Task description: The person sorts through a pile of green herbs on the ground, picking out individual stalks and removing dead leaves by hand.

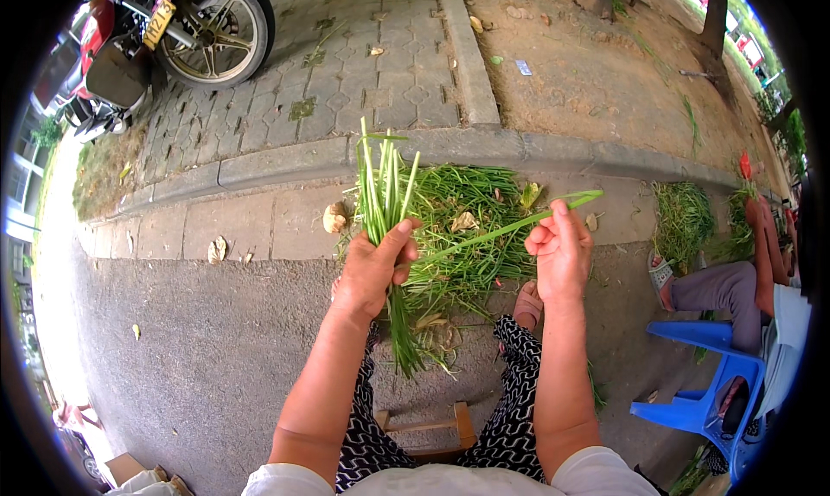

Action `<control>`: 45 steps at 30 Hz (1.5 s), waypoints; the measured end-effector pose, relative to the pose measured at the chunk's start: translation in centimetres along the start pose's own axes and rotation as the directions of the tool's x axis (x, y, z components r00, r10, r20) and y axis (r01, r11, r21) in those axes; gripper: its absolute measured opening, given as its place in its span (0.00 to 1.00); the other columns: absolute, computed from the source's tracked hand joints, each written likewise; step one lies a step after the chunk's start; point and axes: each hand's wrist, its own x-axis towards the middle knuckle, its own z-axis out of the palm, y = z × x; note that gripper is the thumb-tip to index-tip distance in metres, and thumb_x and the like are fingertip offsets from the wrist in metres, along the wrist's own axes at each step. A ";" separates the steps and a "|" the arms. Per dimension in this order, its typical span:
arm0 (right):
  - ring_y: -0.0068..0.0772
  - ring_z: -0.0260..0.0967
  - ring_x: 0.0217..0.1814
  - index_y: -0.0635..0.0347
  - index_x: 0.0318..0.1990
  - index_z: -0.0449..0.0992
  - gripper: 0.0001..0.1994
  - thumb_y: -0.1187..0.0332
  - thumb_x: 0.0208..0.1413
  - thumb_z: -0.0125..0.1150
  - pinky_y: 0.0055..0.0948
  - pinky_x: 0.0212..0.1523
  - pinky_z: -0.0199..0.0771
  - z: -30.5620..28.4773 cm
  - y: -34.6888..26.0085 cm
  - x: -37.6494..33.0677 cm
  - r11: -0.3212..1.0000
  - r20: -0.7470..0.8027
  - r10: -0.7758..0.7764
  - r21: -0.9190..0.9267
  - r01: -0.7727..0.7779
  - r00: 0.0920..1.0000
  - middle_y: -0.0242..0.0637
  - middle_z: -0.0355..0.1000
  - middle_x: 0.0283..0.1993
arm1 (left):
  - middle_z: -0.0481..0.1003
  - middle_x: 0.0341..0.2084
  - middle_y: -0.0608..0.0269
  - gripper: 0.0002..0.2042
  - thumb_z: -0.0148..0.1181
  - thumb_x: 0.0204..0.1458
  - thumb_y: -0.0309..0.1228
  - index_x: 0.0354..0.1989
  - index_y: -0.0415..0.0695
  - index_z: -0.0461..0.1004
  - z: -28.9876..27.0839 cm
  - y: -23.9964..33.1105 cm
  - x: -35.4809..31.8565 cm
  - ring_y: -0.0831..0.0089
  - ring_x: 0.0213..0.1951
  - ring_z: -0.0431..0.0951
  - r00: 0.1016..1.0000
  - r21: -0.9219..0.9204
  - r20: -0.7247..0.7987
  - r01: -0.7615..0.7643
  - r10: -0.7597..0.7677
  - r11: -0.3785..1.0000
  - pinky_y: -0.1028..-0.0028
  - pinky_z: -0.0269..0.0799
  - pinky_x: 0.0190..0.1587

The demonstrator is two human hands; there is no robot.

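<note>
Left hand (373, 267) clenched round bundle of green stalks (386, 193); right hand (560, 252) pinching single stalk (510, 228). Risk: thin stalk snapping under hard pull; bundle loosening, dropping onto pile (467, 237).

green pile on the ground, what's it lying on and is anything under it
The loose pile of green stalks lies across paving slabs and asphalt. Dry leaves rest on top. Anything beneath is covered.

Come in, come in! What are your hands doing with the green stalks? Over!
Left hand grips bunch of stalks, upright. Right hand pinches single stalk. Loose green pile on ground ahead; nothing blocking.
</note>
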 end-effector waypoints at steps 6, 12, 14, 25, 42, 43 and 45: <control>0.20 0.61 0.17 0.60 0.21 0.69 0.13 0.62 0.53 0.57 0.23 0.17 0.61 -1.1 -0.5 0.9 0.997 -0.107 -0.082 -0.024 0.080 0.991 0.30 0.64 0.18 | 0.67 0.16 0.70 0.11 0.54 0.54 0.34 0.38 0.39 0.71 -1.6 0.7 0.5 0.84 0.14 0.59 0.990 -0.045 -0.110 -0.097 0.092 0.994 0.84 0.54 0.13; 0.20 0.60 0.17 0.61 0.22 0.68 0.14 0.62 0.54 0.55 0.23 0.17 0.60 -1.7 -1.0 1.1 0.991 -0.149 -0.131 -0.045 0.125 0.980 0.31 0.63 0.17 | 0.66 0.16 0.69 0.11 0.52 0.54 0.33 0.38 0.38 0.71 -3.7 1.8 0.7 0.84 0.13 0.59 0.947 -0.002 -0.224 -0.236 0.229 0.972 0.83 0.53 0.13; 0.19 0.59 0.16 0.61 0.22 0.68 0.13 0.63 0.54 0.55 0.22 0.17 0.58 -1.7 -0.8 0.9 0.989 -0.034 -0.093 -0.121 0.089 0.995 0.29 0.63 0.17 | 0.66 0.17 0.69 0.11 0.52 0.54 0.33 0.38 0.38 0.71 -4.0 2.0 0.7 0.84 0.13 0.59 0.947 0.002 -0.220 -0.240 0.235 0.971 0.83 0.53 0.13; 0.39 0.68 0.20 0.63 0.21 0.73 0.12 0.65 0.50 0.52 0.38 0.27 0.68 0.4 3.3 -4.2 0.198 0.649 0.532 -0.720 0.665 0.544 0.43 0.68 0.17 | 0.68 0.16 0.69 0.11 0.52 0.54 0.33 0.37 0.37 0.72 -1.3 0.5 0.0 0.84 0.12 0.60 0.996 0.025 0.016 -0.091 0.091 0.996 0.84 0.54 0.13; 0.11 0.55 0.19 0.70 0.56 0.60 0.22 0.71 0.55 0.54 0.16 0.17 0.55 0.9 2.7 -1.6 0.921 0.305 -0.112 -0.326 0.215 0.946 0.27 0.64 0.21 | 0.74 0.17 0.53 0.12 0.55 0.50 0.36 0.33 0.38 0.71 1.5 -2.1 -0.3 0.62 0.22 0.76 0.975 0.749 0.138 -0.217 0.172 0.626 0.65 0.69 0.26; 0.11 0.54 0.19 0.70 0.57 0.58 0.23 0.71 0.55 0.54 0.16 0.17 0.54 1.2 2.4 -1.6 0.918 0.290 -0.102 -0.340 0.202 0.952 0.26 0.64 0.20 | 0.74 0.17 0.52 0.12 0.55 0.50 0.36 0.34 0.38 0.71 1.2 -2.6 -0.2 0.59 0.23 0.76 0.964 0.773 0.170 -0.259 0.205 0.580 0.64 0.69 0.26; 0.10 0.51 0.20 0.71 0.59 0.53 0.26 0.71 0.56 0.53 0.16 0.18 0.51 1.4 2.0 -1.7 0.901 0.289 -0.070 -0.393 0.185 0.955 0.25 0.62 0.20 | 0.73 0.16 0.53 0.12 0.55 0.50 0.35 0.33 0.38 0.71 1.1 -3.0 -0.2 0.61 0.22 0.75 0.937 0.806 0.228 -0.334 0.264 0.488 0.66 0.69 0.26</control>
